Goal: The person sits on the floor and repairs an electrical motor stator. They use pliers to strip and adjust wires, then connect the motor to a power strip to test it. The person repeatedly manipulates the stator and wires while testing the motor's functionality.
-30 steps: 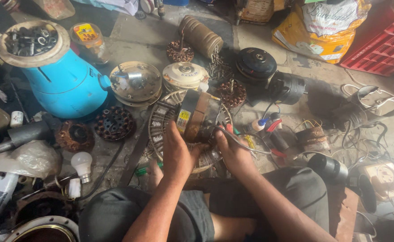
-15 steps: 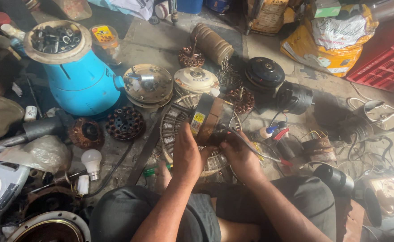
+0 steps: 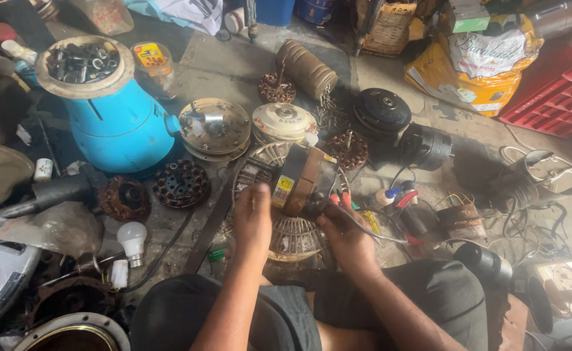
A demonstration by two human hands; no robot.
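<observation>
Fingers [image 3: 260, 195] grip boxy brown metal motor [image 3: 302, 179].

the motor [image 3: 303, 179] sits just below the centre of the frame, a round, dark fan motor tipped up on edge, with a brownish band round its rim and a yellow label on the left side. it is held over a pale wire guard [image 3: 290, 234] lying flat on the floor, wires trailing off to its right.
</observation>
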